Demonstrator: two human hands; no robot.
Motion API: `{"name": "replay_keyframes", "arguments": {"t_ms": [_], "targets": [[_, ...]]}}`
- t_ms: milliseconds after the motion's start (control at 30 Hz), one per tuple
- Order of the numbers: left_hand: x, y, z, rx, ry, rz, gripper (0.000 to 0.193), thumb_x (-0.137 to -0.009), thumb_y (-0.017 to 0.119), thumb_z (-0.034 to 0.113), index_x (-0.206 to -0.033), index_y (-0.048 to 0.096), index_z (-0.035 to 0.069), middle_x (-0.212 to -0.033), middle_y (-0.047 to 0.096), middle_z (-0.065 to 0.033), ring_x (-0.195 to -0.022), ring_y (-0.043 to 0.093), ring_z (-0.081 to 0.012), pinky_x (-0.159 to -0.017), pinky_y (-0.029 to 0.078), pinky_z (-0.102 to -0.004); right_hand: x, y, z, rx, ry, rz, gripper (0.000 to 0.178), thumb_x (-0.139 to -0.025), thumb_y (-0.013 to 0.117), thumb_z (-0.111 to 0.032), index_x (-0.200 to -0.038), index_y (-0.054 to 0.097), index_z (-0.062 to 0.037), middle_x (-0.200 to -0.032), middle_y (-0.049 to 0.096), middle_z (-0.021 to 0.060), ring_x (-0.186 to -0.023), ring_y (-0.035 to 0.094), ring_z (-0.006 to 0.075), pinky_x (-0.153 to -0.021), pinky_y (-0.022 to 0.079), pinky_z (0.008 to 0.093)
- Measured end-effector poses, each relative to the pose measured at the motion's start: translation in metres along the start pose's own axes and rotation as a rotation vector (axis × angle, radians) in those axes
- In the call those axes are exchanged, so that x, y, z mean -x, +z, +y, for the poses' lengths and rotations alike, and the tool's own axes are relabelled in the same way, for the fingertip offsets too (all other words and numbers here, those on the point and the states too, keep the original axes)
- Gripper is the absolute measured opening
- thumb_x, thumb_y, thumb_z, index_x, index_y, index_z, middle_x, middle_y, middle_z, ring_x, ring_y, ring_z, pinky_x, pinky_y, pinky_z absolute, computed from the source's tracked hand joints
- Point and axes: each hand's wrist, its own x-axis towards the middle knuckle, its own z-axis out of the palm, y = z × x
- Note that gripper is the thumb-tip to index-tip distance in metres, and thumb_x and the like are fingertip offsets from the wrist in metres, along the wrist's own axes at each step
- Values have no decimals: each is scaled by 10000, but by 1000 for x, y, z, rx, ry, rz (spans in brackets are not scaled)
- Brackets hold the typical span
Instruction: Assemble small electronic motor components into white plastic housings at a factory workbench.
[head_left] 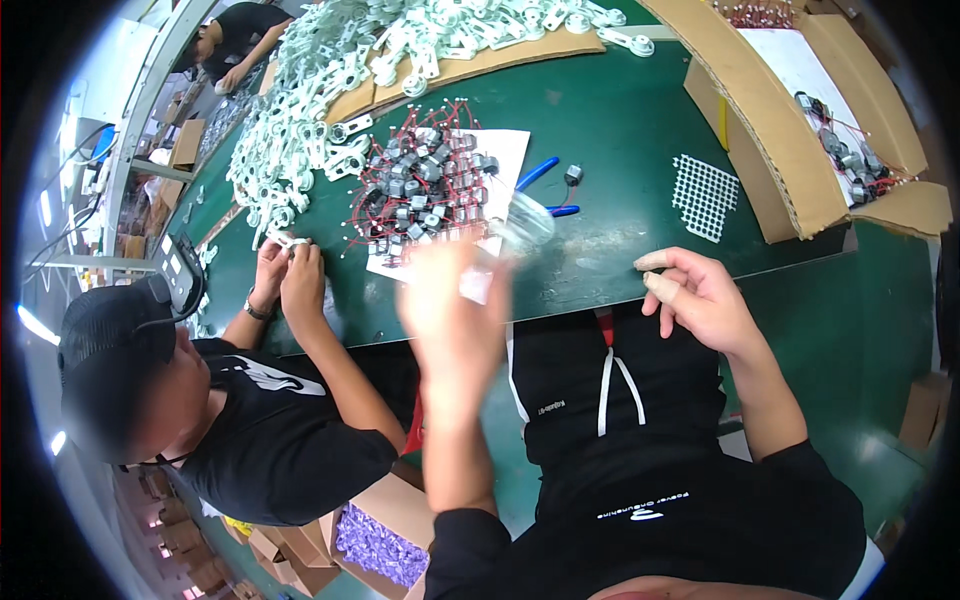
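Observation:
My left hand [450, 310] is smeared by motion over the near edge of a pile of small grey motors with red wires [410, 190]. The pile lies on white paper [512, 150]. Beside that hand is a blurred, see-through plastic thing [528, 222]; whether the hand holds it cannot be made out. My right hand [705, 300] hovers at the table's front edge, fingers bent and apart, with nothing visible in them. Pale covers wrap two of its fingertips. Between the hands and farther back lie a loose motor [572, 175] and a blue pen-like tool [538, 173].
A white perforated grid [706, 198] lies right on the green table [620, 120], by an open cardboard box [752, 170] with more motors. Pale green plastic parts [330, 80] heap at back left. A co-worker [270, 420] sits close at left, handling a pale part.

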Motion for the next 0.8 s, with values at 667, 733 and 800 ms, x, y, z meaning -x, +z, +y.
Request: {"name": "replay_keyframes", "arguments": {"t_ms": [667, 733, 800], "targets": [[22, 48, 3, 139, -114, -100, 232, -1000, 876, 30, -1228, 835, 21, -1112, 800, -152, -1062, 743, -382, -983, 595, -488, -35, 4, 3, 135, -201, 72, 232, -1105, 839, -91, -1305, 816, 25, -953, 773, -14, -766, 647, 0, -673, 533, 226], [12, 56, 9, 71, -61, -133, 252, -992, 882, 38, -1238, 833, 17, -1086, 792, -150, -1061, 731, -377, -968, 594, -499, -40, 16, -1, 164, -225, 67, 204, -1100, 846, -98, -1269, 836, 16, -940, 758, -37, -784, 624, -12, -694, 512, 220], [-1, 69, 12, -42, -4, -113, 293, -982, 898, 79, -1261, 836, 18, -1090, 777, -132, -1111, 704, -384, -997, 585, -512, -37, 26, 2, 133, -259, 57, 228, -1085, 872, -175, -1225, 838, 2, -881, 758, -5, -738, 638, 33, -679, 542, 266]]}}
